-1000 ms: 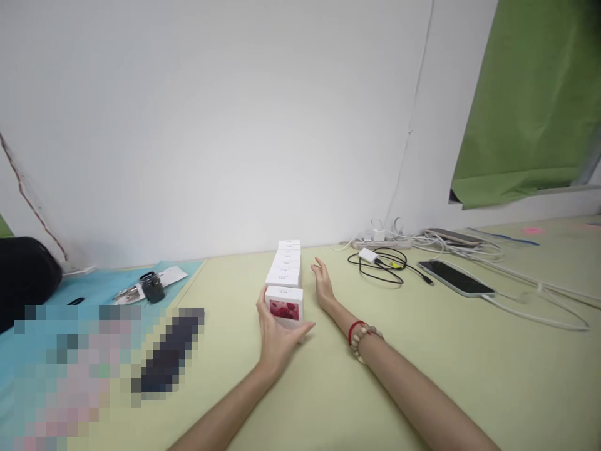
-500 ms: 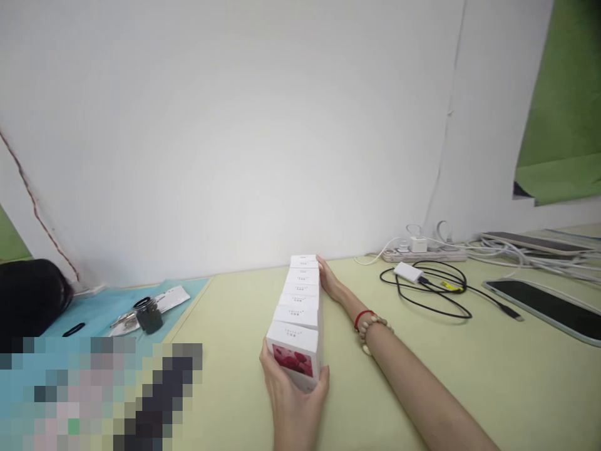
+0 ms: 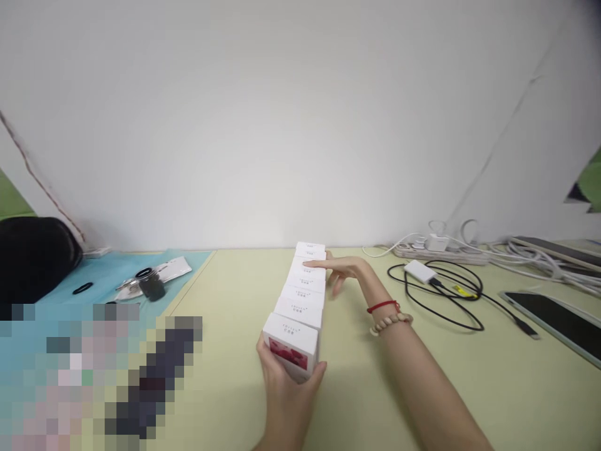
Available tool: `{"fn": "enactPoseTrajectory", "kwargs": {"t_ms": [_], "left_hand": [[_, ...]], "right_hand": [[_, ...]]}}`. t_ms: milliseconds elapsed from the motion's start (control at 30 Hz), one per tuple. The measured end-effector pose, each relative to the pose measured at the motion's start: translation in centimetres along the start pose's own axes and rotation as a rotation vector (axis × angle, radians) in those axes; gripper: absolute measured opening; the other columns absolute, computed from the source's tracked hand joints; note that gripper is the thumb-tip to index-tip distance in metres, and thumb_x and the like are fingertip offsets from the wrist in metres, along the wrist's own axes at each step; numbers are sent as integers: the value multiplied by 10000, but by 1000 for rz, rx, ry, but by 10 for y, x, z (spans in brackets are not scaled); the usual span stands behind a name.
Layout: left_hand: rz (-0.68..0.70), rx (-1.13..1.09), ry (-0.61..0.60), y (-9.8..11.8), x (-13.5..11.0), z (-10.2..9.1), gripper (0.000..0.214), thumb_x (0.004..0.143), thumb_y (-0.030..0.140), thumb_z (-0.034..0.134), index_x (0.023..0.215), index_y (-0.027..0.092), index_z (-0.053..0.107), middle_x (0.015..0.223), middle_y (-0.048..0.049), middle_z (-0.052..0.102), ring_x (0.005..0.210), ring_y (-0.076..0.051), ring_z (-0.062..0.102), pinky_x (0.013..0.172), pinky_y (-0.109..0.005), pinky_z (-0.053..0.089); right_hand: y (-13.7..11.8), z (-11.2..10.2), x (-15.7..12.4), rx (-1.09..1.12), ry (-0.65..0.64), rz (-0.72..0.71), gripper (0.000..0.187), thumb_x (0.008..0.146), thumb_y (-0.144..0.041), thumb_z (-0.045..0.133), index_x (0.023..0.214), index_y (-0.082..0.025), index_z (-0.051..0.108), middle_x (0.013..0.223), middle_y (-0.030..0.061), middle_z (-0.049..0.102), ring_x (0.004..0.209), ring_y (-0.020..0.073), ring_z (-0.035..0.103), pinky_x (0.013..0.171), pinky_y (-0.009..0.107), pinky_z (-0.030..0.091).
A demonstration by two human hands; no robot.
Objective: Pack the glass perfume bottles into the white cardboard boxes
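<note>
A row of several small white boxes (image 3: 301, 294) runs from near me back toward the wall. They stand closely packed, their tops printed with small grey text. The nearest white box (image 3: 292, 331) shows a red and pink picture on its front and sits slightly askew to the others. My left hand (image 3: 287, 388) is closed around the lower front of this box, thumb on the right and fingers on the left. Beside the row's far part, my right hand (image 3: 345, 268) has its fingers apart; one digit lies over a box top while the others hang at the right side, slightly blurred.
Right of the row lie a coiled black cable (image 3: 441, 300) with a white adapter (image 3: 421, 271), a phone (image 3: 558, 322) and a power strip (image 3: 441, 254). At left, a blue sheet (image 3: 185, 266) bears a dark jar (image 3: 153, 286). A black bag (image 3: 35, 260) sits beyond.
My right hand has lifted from the row's far right side, its wrist now bent and one digit over a box top. My left hand keeps its grip. The camera view has shifted.
</note>
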State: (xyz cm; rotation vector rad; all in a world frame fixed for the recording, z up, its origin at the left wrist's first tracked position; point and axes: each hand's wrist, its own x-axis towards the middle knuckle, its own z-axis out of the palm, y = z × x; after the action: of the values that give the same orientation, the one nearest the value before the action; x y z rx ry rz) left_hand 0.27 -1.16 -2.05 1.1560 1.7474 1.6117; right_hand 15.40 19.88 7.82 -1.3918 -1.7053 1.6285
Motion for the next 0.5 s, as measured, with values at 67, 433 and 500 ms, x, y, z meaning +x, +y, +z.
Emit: {"fn": "enactPoseTrajectory", "kwargs": {"t_ms": [67, 433, 500], "left_hand": [[15, -22, 17, 0, 1, 1, 901, 565, 290, 723, 1282, 210, 183, 1224, -144, 420, 1130, -244, 460, 926, -395, 426], [124, 119, 152, -3, 10, -5, 832, 607, 312, 693, 1245, 230, 163, 1189, -132, 374, 1130, -265, 404, 943, -453, 389], [171, 150, 210, -2, 16, -9, 850, 583, 309, 703, 1240, 201, 175, 1177, -138, 371, 1127, -267, 403, 938, -449, 390]], "right_hand": [[-5, 7, -2, -38, -62, 33, 605, 553, -480, 734, 1019, -125, 583, 883, 145, 648, 657, 242, 629, 585, 389, 554], [-26, 64, 16, 72, -10, -118, 567, 565, -384, 776, 1024, -162, 529, 957, 88, 636, 679, 145, 592, 554, 248, 523], [-38, 77, 20, 87, -36, -98, 588, 552, -351, 788, 1041, -165, 518, 936, 82, 641, 663, 141, 587, 545, 247, 516]]}}
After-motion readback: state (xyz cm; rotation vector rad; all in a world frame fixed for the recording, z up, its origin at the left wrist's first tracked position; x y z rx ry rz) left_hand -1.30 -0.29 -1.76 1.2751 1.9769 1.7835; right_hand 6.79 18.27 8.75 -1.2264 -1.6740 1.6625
